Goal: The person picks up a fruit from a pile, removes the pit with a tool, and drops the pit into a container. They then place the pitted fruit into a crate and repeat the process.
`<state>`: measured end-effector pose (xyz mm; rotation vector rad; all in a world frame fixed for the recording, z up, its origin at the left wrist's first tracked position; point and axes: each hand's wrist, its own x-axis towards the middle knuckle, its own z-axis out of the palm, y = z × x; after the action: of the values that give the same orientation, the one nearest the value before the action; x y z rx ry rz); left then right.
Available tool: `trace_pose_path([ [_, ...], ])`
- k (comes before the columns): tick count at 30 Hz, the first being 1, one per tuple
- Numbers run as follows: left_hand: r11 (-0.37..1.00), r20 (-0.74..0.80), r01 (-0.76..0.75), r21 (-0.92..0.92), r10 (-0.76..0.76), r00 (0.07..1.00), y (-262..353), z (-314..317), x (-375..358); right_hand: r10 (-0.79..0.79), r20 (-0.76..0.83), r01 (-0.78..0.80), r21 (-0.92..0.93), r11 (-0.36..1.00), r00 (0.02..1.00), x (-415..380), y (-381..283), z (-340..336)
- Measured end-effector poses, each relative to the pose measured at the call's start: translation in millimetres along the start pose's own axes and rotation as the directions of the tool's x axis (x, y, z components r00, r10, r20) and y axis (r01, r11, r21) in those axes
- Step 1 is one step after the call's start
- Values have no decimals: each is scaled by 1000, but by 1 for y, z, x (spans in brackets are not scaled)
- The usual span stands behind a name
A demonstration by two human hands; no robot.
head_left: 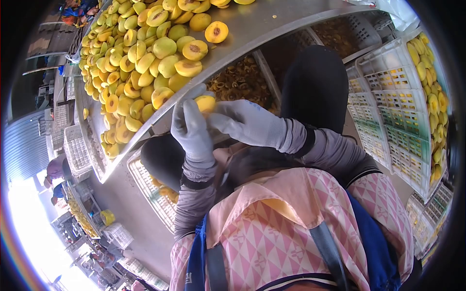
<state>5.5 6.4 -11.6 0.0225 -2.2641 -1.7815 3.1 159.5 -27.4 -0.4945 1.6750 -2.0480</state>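
Leftmost, beyond the work area, sat a blue corrugated wall [25,145] and a bright opening, and near them a co-worker [58,169] was at a distant bench heaped with yellow pieces. A yellow bucket [107,217] and several white crates stood on the floor near that bench. Next came the metal table [247,30], its left part covered by a big pile of yellow fruit [131,72], many pieces cut in half with the brown centre showing. Below its edge, a low white crate [141,177] held more yellow pieces, partly hidden by a dark-clad knee [159,157].

At the table's edge, the gloved left hand [192,121] had its fingers and thumb closed around a yellow fruit piece [206,103], raised just off the near rim. Just to its right, the gloved right hand [250,122] had its fingers curled in beside the piece; whether they pinched something between them could not be told. Behind the right hand, under the table, lay a heap of brown pieces [242,80]. Farther right rose the other knee [315,87], then large white slatted crates [393,109] with yellow fruit halves [433,109] packed along their far side.
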Motion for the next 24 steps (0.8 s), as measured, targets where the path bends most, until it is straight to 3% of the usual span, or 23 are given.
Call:
trace_pose_path([
  [2,998,2,-49,43,49,999,6,-1,-2,28,48,-34,135,990,998,0,7,2],
  [4,999,-19,-30,19,31,999,-2,-6,-5,26,63,-35,140,990,998,1,10,3],
  [6,980,6,-48,193,48,999,-3,-14,-5,63,71,-74,165,983,995,-1,7,2],
  [7,916,51,-92,390,79,996,1,-23,-5,104,76,-117,190,975,992,-4,0,1],
  [9,736,81,-208,644,205,975,3,-48,-5,150,76,-153,35,988,986,-4,-9,-2],
  [11,540,77,-305,785,403,912,-10,-88,-11,151,59,-126,-309,943,987,-1,-12,-5],
  [12,306,158,-367,878,540,827,-17,-120,-13,-19,6,19,-439,898,1000,-2,-2,-3],
  [13,141,179,-295,945,531,828,-15,-147,-20,-30,-3,23,-565,825,1000,-3,4,-1],
  [14,165,143,-264,950,522,841,-15,-173,-24,-44,-14,23,-679,734,999,-4,7,0],
  [15,671,-161,-79,737,288,944,-11,-191,-22,-63,-27,18,-780,625,998,-5,11,1],
  [16,954,-439,126,273,8,898,-8,-210,-19,-151,-33,58,-825,562,988,-6,17,4],
  [17,879,-393,120,462,82,916,-24,-245,-22,-167,-8,82,-846,527,986,-5,21,3],
  [19,384,-403,408,828,-99,910,-26,-280,-16,-189,35,119,-883,453,981,-5,27,2],
  [21,278,-160,112,954,157,974,-34,-277,2,-167,27,101,-885,454,986,-4,26,3],
  [22,195,-21,-33,980,270,963,-37,-272,17,-156,24,93,-886,453,987,-3,24,3],
  [24,357,-37,6,934,79,996,-29,-242,53,-139,20,89,-857,507,990,-2,22,2],
])
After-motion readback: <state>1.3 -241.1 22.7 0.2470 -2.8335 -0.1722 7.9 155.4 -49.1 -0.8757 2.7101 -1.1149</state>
